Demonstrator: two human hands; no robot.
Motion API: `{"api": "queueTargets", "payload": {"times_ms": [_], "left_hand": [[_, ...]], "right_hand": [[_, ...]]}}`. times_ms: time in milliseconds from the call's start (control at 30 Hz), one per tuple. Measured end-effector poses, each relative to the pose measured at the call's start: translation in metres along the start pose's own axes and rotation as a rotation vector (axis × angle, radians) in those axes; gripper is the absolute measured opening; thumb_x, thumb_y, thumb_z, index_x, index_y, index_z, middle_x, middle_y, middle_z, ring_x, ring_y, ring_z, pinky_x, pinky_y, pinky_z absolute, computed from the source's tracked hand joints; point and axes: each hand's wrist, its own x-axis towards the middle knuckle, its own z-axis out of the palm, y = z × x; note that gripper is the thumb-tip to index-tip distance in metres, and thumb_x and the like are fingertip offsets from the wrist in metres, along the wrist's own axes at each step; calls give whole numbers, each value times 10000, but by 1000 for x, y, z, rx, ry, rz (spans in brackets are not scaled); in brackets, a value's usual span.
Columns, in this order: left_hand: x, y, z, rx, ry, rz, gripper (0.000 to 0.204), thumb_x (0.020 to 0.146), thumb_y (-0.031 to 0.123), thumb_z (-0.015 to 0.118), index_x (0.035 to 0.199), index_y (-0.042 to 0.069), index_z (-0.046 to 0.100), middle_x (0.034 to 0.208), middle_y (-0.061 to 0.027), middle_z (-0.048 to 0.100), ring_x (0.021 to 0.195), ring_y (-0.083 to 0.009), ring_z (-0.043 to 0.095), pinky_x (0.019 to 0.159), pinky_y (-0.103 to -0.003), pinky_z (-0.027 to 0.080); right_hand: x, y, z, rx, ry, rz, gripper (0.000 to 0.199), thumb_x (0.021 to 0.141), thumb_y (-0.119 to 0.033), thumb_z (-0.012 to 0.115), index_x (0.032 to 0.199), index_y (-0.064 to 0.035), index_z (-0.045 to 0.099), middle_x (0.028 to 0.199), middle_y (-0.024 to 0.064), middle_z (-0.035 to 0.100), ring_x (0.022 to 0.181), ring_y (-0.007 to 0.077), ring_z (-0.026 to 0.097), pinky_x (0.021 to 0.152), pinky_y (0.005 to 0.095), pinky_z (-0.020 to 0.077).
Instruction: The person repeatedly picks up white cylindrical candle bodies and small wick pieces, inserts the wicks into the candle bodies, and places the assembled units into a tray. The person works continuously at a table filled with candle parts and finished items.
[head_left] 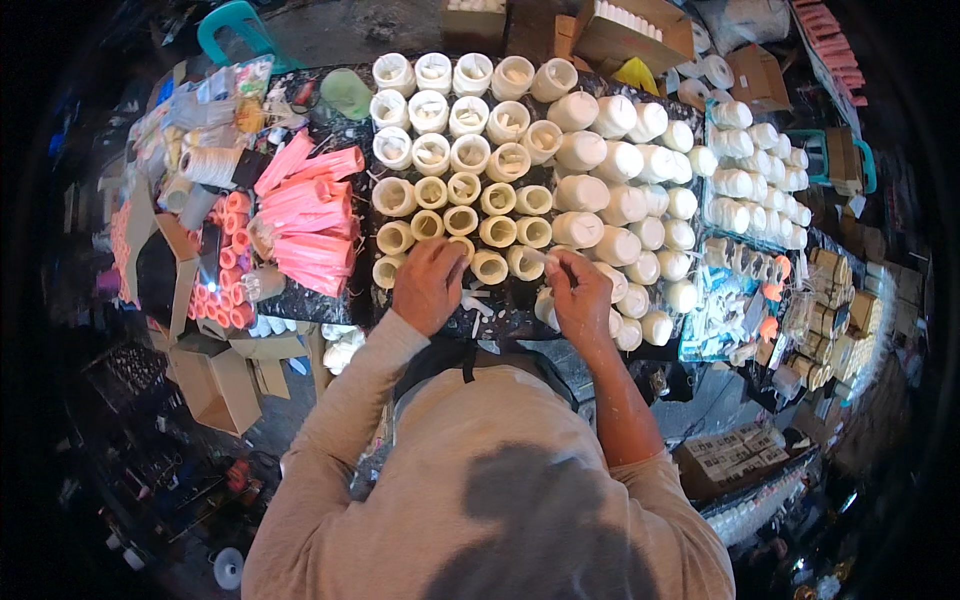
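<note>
Fingers drawn together, my left hand [430, 285] reaches over the near rows of open cream jars. Its fingertips are at the rim of one small jar [461, 244]; what they hold, if anything, is hidden. My right hand [582, 292] pinches a small white strip [538, 257] above an open jar [525, 265] at the right end of the front row. Farther back, the wider open jars [469, 117] have white pieces inside. To the right stand rows of cream rounded-top jars [578, 228], several with a thin stub on top. Loose white bits [480, 305] lie between my hands.
Pink tubular bundles [308, 220] lie left of the jars, beside a cardboard box [215, 385]. A green rounded thing [346, 93] sits at the back left. Trays at right hold more white jars [752, 185] and blue-white clutter [725, 300]. A teal chair [238, 30] stands beyond.
</note>
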Motion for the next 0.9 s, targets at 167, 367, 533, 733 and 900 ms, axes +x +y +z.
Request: {"api": "queueTargets", "payload": {"times_ms": [167,367,533,733,900], "left_hand": [[77,-21,43,318,-98,137,89,860,93,708,909,41,656,1003,-142,609,994,-342,614,826,-455,518],[102,-31,68,457,-231,140,90,794,90,650,869,40,651,976,-137,610,1001,-322,591,882,-444,499],[95,-32,64,430,-264,114,128,771,63,640,894,28,635,986,-148,594,1020,-343,577,886,-457,492],[97,-31,65,390,-142,169,87,826,115,624,830,31,647,939,-132,588,963,-317,576,811,-441,465],[97,-33,67,422,-229,123,66,820,100,651,831,36,657,925,-131,597,977,-321,579,835,-447,471]], "right_hand": [[32,-4,6,44,64,30,207,976,-139,710,1121,6,732,857,124,722,736,166,662,712,327,538],[47,2,15,177,95,100,196,989,-134,705,1115,16,710,923,103,737,771,141,666,721,292,536],[61,14,16,788,14,402,191,993,-99,697,1140,23,684,988,77,738,806,118,679,743,271,545],[86,12,34,376,-13,190,189,929,-47,729,1113,-1,718,1002,83,724,806,145,692,741,285,554],[95,4,41,183,52,62,179,905,-73,764,1067,0,739,942,83,708,777,152,664,726,298,539]]}}
